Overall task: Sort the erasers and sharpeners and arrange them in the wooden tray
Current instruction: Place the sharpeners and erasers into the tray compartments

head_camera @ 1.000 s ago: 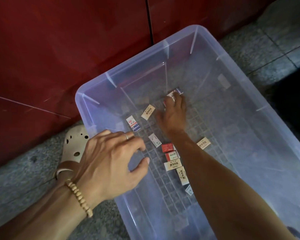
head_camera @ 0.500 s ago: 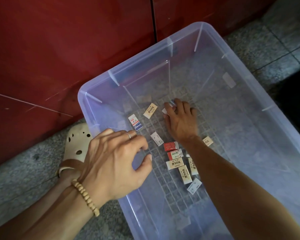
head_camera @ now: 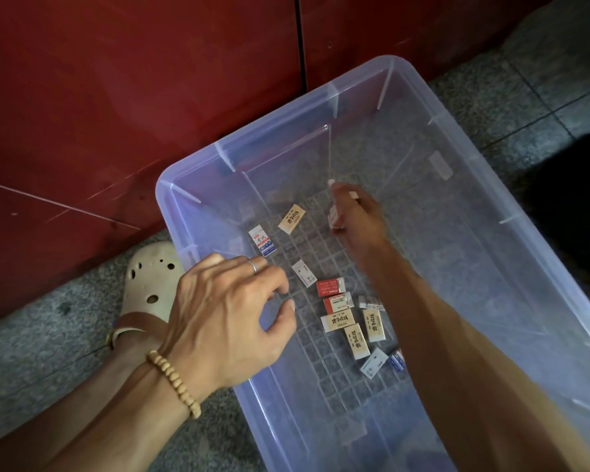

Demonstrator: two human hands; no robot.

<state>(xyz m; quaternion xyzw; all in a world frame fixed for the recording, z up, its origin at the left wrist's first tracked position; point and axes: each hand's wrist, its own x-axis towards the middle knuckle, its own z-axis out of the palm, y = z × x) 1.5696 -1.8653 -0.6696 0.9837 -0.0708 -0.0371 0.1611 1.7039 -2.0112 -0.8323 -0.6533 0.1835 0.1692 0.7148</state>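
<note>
You are gathering: your right hand (head_camera: pixel 353 218) pinches a small white eraser (head_camera: pixel 333 218) in its fingers inside the translucent blue plastic bin (head_camera: pixel 511 206), your left hand (head_camera: pixel 230 313) loosely curled on its rim (no wooden tray visible), so reach for the scattered paper-sleeved erasers (head_camera: pixel 346 316) next.

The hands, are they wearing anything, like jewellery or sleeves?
Yes. The left hand has a thin silver ring on one finger and a bracelet of pale round wooden beads at the wrist. The right hand shows no jewellery. Both forearms are bare, without sleeves.
</note>
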